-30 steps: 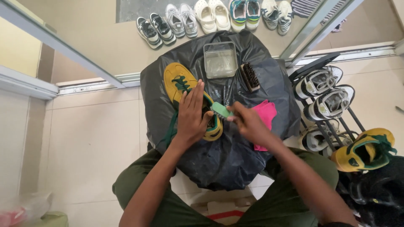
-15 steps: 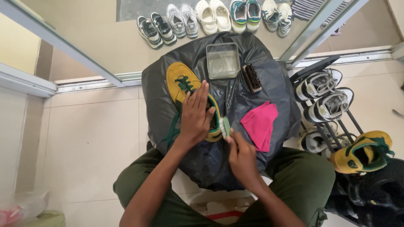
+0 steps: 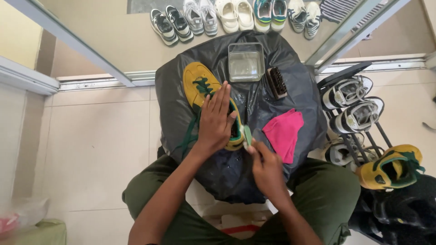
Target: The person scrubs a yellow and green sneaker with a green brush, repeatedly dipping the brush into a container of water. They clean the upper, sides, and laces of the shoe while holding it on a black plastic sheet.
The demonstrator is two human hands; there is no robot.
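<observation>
A yellow sneaker [image 3: 200,88] with green laces lies on a black plastic sheet [image 3: 299,90] spread over the person's lap; the left hand [image 3: 217,120] rests flat on its heel half, fingers [image 3: 221,96] straight and close together, pressing down rather than gripping; the right hand [image 3: 267,169] sits just beside the heel, fingers curled tight around a small green-and-white piece [image 3: 248,136] that touches the shoe's rim; a pink cloth [image 3: 284,133] lies just right of it; a clear tub [image 3: 246,62] and a brush [image 3: 276,82] sit farther up the sheet.
</observation>
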